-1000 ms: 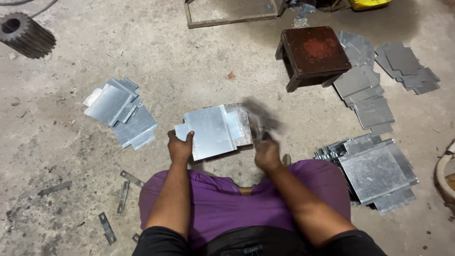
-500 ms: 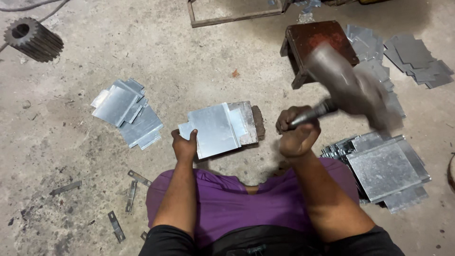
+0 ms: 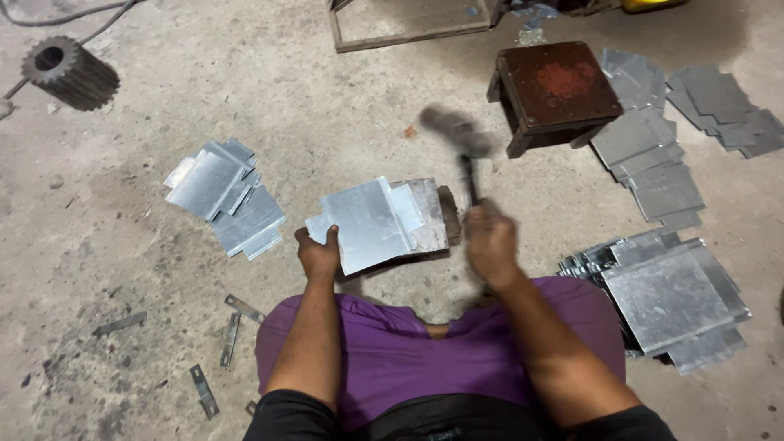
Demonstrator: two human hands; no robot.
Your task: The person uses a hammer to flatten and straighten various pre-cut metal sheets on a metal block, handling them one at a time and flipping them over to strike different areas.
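My left hand (image 3: 319, 253) grips the near left corner of a folded galvanised metal sheet (image 3: 371, 222). The sheet lies on a flat steel block (image 3: 433, 214) on the concrete floor, just beyond my knees. My right hand (image 3: 488, 241) is closed around the handle of a hammer (image 3: 459, 139). The hammer's head is blurred and stands above the floor, just right of the sheet's far edge.
A pile of bent sheet pieces (image 3: 222, 194) lies to the left. Stacks of flat sheets (image 3: 670, 290) lie at the right, with more sheets (image 3: 653, 159) beyond them. A rusty brown stool (image 3: 557, 88) stands at the back right and a gear wheel (image 3: 67, 72) at the far left. Small metal strips (image 3: 231, 336) lie by my left knee.
The hammer was down on the sheet, then raised high to the right, and is now swinging back down toward the sheet. My left hand has kept its hold on the sheet.
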